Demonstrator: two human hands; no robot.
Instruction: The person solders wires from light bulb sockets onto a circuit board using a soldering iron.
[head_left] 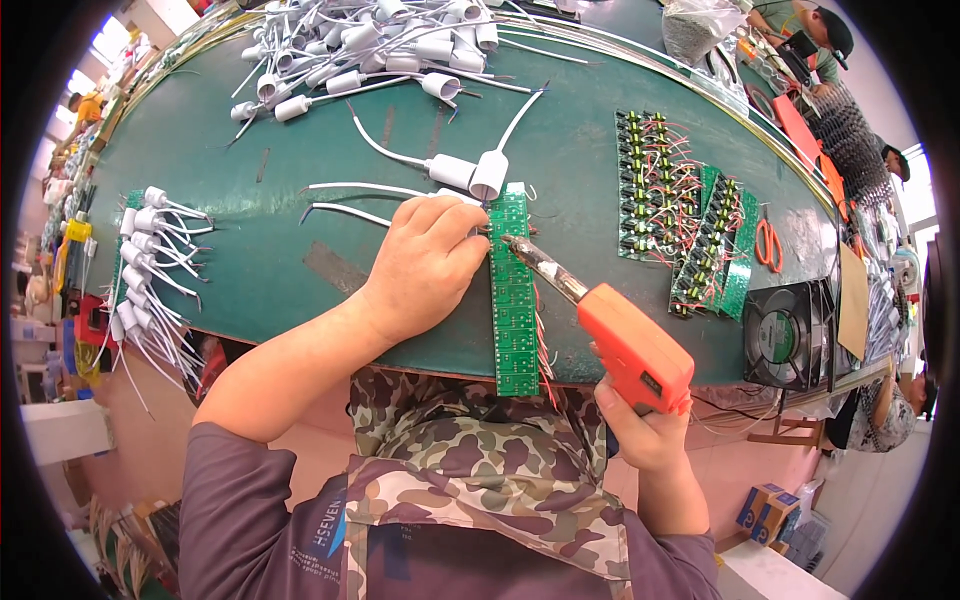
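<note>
1. Through the head camera I have the right hand (645, 435) wrapped firmly around the handle of an orange soldering gun (635, 350), clamped on it below the body.
2. The gun points up and to the left, and its metal tip (516, 243) reaches over the upper part of a long green circuit board (516, 325); I cannot tell whether it touches.
3. That board lies lengthwise in front of the person, on the dark green table (260, 255), with red wires (543, 350) along its right edge.
4. I see the left hand (428, 262) curled at the board's upper left edge, fingertips close to the tool's tip. What lies under the fingers is mostly hidden, so I cannot tell if they are clamped on anything.
5. White cables (365, 187) run out leftward from beneath this hand.
6. Just above it, one white socket (489, 176) stands tilted beside another lying down (451, 172).
7. Farther up, I have a heap of white sockets (365, 50); at the left, more sit in a row (143, 250).
8. Over on the right are populated boards (645, 190), orange scissors (768, 243) and a black fan (785, 335).
</note>
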